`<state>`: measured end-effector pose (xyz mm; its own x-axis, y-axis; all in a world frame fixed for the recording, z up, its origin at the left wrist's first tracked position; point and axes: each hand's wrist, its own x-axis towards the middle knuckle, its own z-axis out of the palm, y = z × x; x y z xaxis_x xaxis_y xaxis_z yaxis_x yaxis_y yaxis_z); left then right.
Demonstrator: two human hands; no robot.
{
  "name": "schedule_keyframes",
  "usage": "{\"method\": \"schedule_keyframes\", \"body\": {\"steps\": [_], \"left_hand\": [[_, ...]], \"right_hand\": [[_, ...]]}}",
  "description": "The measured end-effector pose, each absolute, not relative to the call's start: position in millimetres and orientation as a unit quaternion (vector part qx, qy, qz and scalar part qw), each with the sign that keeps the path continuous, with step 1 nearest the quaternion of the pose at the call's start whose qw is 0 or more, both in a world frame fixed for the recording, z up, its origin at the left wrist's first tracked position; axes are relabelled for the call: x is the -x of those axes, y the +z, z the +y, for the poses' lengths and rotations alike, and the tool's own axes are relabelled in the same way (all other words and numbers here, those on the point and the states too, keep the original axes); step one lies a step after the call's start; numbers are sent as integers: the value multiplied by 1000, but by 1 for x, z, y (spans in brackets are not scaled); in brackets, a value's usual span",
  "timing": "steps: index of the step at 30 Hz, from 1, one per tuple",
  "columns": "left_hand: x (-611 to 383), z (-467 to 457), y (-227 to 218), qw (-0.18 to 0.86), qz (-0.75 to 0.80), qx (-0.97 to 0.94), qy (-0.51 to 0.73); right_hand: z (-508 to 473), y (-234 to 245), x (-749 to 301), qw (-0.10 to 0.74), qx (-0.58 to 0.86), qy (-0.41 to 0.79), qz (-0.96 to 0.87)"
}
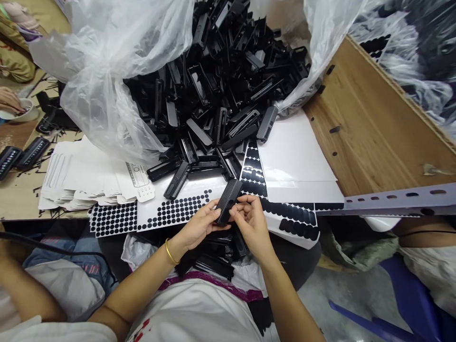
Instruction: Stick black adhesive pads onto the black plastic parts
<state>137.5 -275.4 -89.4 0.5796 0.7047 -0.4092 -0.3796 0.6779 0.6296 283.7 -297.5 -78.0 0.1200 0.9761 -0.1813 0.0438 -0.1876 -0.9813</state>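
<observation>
My left hand (201, 224) is closed around a slim black plastic case (230, 195) with a ribbed, carbon-look face turned up. It is held tilted above the table's front edge. At the case's lower right side, the thumb and fingers of my right hand (251, 219) are pinched together, close to a small dark round spot. Whatever the pinch may hold is too small to make out. Just beyond my hands lies a sheet of round black stickers (185, 209). A big heap of similar black cases (213, 95) spills from a clear plastic bag (117, 61).
White cards (81, 175) are stacked at the left. On the right, a white sheet (295, 156) covers more sticker sheets (299, 228) beside a wooden board (384, 128). More black cases (213, 266) lie in my lap. A co-worker's arm (24, 285) shows at left.
</observation>
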Motion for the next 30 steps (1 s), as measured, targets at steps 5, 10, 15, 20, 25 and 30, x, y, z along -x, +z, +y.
{"method": "schedule_keyframes", "body": {"steps": [5, 10, 15, 20, 25, 30], "left_hand": [[-139, -277, -88, 834, 353, -266, 330], [-140, -278, -84, 825, 362, -273, 337], [-142, -281, -84, 813, 366, -298, 340], [-146, -283, -85, 768, 383, -364, 363], [-146, -282, -86, 740, 397, -404, 364], [-144, -278, -91, 720, 402, -437, 359]], "right_hand": [[-299, -75, -280, 444, 616, 446, -474], [-299, -73, -276, 445, 626, 418, -486], [-301, -74, -274, 440, 637, 397, -493], [-302, -76, -273, 432, 651, 366, -506], [-304, -79, -268, 416, 656, 334, -535], [-305, -83, -264, 360, 657, 153, -644]]}}
